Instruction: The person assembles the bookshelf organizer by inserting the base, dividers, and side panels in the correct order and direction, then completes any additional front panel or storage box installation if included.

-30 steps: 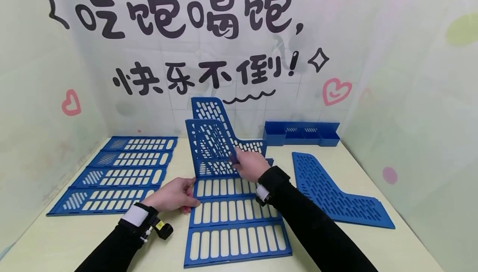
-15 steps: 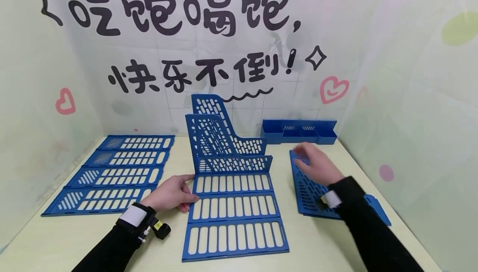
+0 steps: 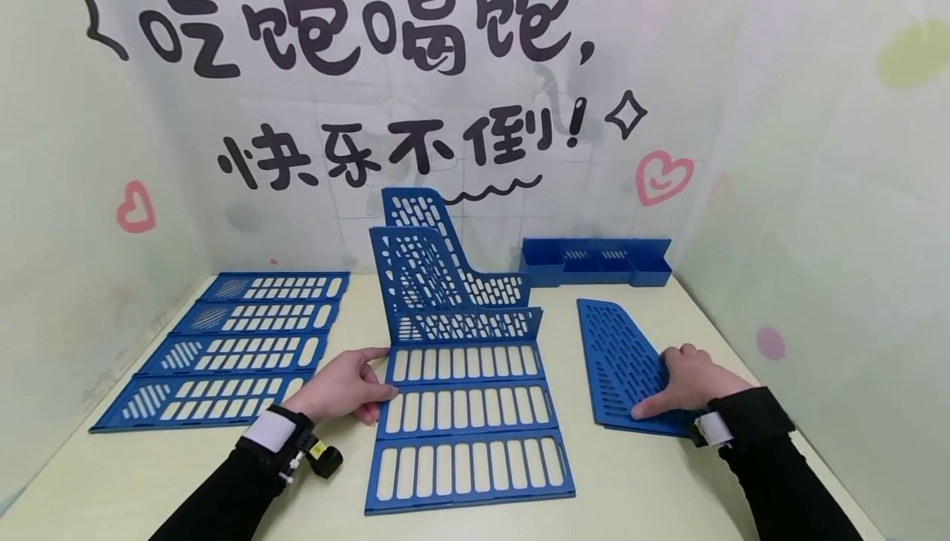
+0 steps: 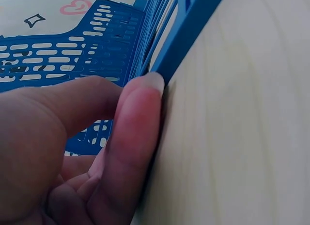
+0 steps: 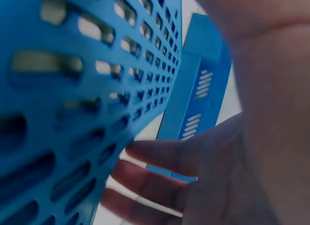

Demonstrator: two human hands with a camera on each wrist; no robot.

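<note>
A blue slatted base [image 3: 475,468] of several joined sections lies mid-table. Two blue perforated file-holder dividers [image 3: 408,265] stand upright on its far part, one behind the other. At the base's left edge, my left hand [image 3: 343,388] holds on with thumb and index finger, its other fingers curled below. That thumb [image 4: 138,113] presses the base's side edge in the left wrist view. To the right, a blue perforated divider [image 3: 619,351] lies flat, and my right hand [image 3: 686,382] grips across it, thumb near the front and fingers at the far edge. My hand hides its right end.
Several blue panels [image 3: 245,355] with rectangular openings lie in a row on the left. A blue compartment tray [image 3: 594,265] stands at the back right. Printed white curtains [image 3: 475,112] enclose the table's back and sides.
My right hand let go of the standing divider and moved right, then down onto the flat divider. My left hand stays at the base's edge.
</note>
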